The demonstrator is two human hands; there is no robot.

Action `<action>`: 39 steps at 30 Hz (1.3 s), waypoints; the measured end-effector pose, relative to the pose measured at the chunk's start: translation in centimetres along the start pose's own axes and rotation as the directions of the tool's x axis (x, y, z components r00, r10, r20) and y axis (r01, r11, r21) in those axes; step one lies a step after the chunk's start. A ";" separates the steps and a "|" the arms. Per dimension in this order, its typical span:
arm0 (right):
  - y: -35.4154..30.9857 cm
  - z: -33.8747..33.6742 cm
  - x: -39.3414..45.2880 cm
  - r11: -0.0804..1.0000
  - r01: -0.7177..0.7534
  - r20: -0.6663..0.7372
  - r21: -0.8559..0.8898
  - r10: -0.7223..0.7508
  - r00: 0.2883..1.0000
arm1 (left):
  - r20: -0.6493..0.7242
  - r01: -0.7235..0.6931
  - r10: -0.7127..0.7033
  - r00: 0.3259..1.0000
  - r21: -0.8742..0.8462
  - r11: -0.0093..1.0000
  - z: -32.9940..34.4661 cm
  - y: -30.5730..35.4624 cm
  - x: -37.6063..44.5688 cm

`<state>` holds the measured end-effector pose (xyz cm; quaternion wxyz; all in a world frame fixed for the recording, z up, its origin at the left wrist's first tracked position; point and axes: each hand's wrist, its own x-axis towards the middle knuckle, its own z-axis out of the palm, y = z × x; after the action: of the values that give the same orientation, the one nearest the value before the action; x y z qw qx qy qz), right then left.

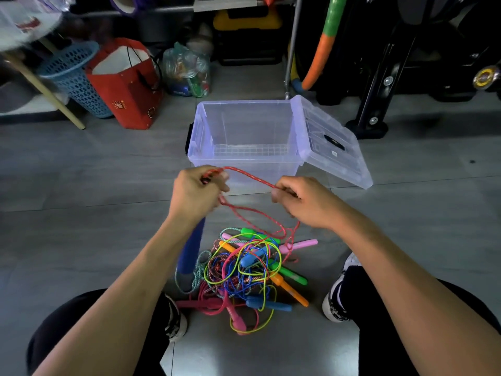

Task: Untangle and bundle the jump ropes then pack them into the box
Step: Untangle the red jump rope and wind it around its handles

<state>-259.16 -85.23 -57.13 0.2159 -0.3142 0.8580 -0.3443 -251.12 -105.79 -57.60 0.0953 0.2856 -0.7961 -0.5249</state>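
Left hand [195, 191] is closing around a gathered bunch of the red rope [249, 178], something dark tucked in the palm, can't tell if it's a handle. Right hand [301, 200] is pinching the same rope between thumb and fingers, so a short span is running taut between the two hands. From the left hand the rope is dropping in loose loops and trailing down into the tangled pile [244, 272] on the floor between the person's shoes; pink, green, orange and blue handles are sticking out of it, with yellow, blue and teal cords crossing over each other. A blue handle [192, 248] is standing just left of the pile, partly behind the left forearm. The clear box [244, 137] is sitting beyond the hands, nothing in it yet, its lid [329, 139] hanging open off the right side. Risk: the red rope's far end is looking threaded under the pile, so pulling harder would likely tighten knots or drag the whole heap along; coils in the left hand could also slip if the grip loosens. Writing: small sticker on the lid and markings on the red bag [124, 82] at back left, both too small to read.
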 end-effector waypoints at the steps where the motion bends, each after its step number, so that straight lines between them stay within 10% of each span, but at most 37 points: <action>1: 0.1 -0.3 0.0 1.000 -0.009 -0.013 -0.005 0.009 1.000 | 0.000 0.054 -0.054 0.999 0.045 0.998 -0.6 -0.4 0.4; 6: 0.3 -0.1 0.1 0.998 0.042 0.020 -0.036 -0.041 0.999 | 0.260 -0.146 0.051 0.964 0.363 0.920 -0.9 -0.4 -0.7; 12: -0.9 1.1 0.3 0.997 0.077 0.048 0.012 -0.077 0.996 | 0.366 -0.371 0.254 0.895 0.296 0.880 0.7 -0.1 -2.6; 18: 0.4 -0.3 0.2 1.000 -0.004 -0.024 -0.020 0.004 1.000 | -0.024 0.028 -0.022 0.999 0.285 0.958 -2.1 -2.0 0.5; 26: -0.4 0.8 0.6 0.997 0.078 0.061 -0.017 -0.077 0.995 | 0.387 -0.225 0.159 0.908 0.134 0.965 1.0 0.5 -2.1; 35: 1.1 -1.2 0.6 0.997 -0.018 -0.042 0.073 0.021 0.999 | -0.017 -0.057 0.064 0.998 0.272 0.961 -1.6 -0.5 0.7; 39: 1.0 -1.1 0.5 0.994 0.075 -0.034 0.084 -0.072 0.997 | 0.232 -0.088 0.058 0.971 0.121 0.989 -1.0 0.6 -0.6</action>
<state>-260.48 -84.51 -57.20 0.2029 -0.3307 0.8337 -0.3929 -250.38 -106.01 -56.51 0.0035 0.1996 -0.8443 -0.4972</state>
